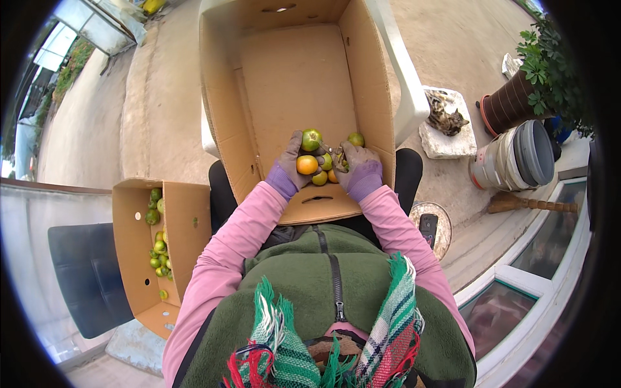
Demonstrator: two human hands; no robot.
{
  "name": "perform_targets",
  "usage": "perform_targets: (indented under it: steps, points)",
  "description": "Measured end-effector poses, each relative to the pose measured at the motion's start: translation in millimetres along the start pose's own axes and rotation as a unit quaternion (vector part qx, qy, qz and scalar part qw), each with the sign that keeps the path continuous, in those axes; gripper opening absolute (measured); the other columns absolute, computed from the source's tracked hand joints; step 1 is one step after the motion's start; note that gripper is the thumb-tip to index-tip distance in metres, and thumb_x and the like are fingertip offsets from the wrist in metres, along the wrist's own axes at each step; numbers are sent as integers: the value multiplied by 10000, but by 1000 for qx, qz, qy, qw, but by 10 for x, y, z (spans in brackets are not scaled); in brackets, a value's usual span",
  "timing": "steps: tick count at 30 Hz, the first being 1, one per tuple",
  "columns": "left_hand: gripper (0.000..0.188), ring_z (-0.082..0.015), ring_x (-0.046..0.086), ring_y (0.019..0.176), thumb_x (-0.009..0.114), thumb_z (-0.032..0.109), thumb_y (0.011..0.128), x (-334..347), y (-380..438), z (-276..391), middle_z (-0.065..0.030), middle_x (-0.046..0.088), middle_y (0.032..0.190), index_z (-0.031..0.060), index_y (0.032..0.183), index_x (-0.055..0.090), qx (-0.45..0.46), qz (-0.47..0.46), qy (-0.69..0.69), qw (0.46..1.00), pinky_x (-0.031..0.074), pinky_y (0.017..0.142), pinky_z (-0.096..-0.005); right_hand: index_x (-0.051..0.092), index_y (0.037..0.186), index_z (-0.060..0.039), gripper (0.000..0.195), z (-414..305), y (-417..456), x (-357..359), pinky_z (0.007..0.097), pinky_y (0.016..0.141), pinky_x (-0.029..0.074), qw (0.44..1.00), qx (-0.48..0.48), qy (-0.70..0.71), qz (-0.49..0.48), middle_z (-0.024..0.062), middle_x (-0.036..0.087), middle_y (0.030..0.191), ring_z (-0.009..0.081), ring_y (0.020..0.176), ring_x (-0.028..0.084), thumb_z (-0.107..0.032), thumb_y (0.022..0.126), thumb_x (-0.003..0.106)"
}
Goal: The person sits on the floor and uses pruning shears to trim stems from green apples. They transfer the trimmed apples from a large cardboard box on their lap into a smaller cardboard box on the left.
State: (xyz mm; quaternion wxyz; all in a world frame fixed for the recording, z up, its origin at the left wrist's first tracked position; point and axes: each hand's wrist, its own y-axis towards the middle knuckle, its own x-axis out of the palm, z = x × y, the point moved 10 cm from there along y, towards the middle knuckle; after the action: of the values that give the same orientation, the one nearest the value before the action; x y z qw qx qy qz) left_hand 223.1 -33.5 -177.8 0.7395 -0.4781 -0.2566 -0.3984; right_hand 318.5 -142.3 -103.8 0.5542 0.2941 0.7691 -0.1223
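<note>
Both hands wear grey gloves with purple cuffs and work inside the near end of a large cardboard box point(301, 72). My left hand point(292, 160) grips a round green fruit point(311, 139), its stem end facing up. An orange fruit point(307, 165) rests against the same hand's fingers. In my right hand point(358, 162) is a small metal tool, apparently snips point(329, 147), its tip close to the green fruit; the glove hides most of it. Several more green and orange fruits lie under and between the hands, including a green one point(355, 139) by the right fingertips.
A white plastic chair point(405, 72) supports the box. On the left, another cardboard box point(187, 233) holds several green fruits beside a dark padded panel point(89, 279). To the right are a cat point(446, 116) on a white block, nested buckets point(509, 157), a potted plant point(514, 99) and a phone point(428, 229) on a round stool.
</note>
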Motion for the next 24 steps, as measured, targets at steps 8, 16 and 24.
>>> perform_targets:
  steps: [8, 16, 24]
  points:
    - [478, -202, 670, 763, 620, 518, 978, -91, 59, 162, -107, 689, 975, 65, 1127, 621, 95, 14, 97, 991, 598, 686, -356, 608, 1165, -123, 421, 19, 34, 51, 459, 828, 492, 997, 36, -49, -54, 142, 692, 960, 330, 907, 682, -368, 835, 702]
    - [422, -180, 656, 869, 588, 398, 1021, 25, -60, 423, -95, 665, 1072, 32, 1229, 592, 276, -22, 307, 911, 572, 778, -314, 596, 1156, -129, 406, 13, 37, 80, 459, 838, 489, 992, 48, -77, -88, 134, 696, 965, 322, 911, 690, -375, 849, 698]
    - [400, -219, 655, 947, 557, 384, 1046, 16, -17, 298, -109, 665, 1046, 36, 1242, 567, 175, -32, 220, 959, 569, 827, -341, 630, 1045, -77, 370, 82, -4, 152, 433, 741, 546, 993, 75, 8, -91, 172, 714, 899, 343, 852, 711, -375, 846, 720]
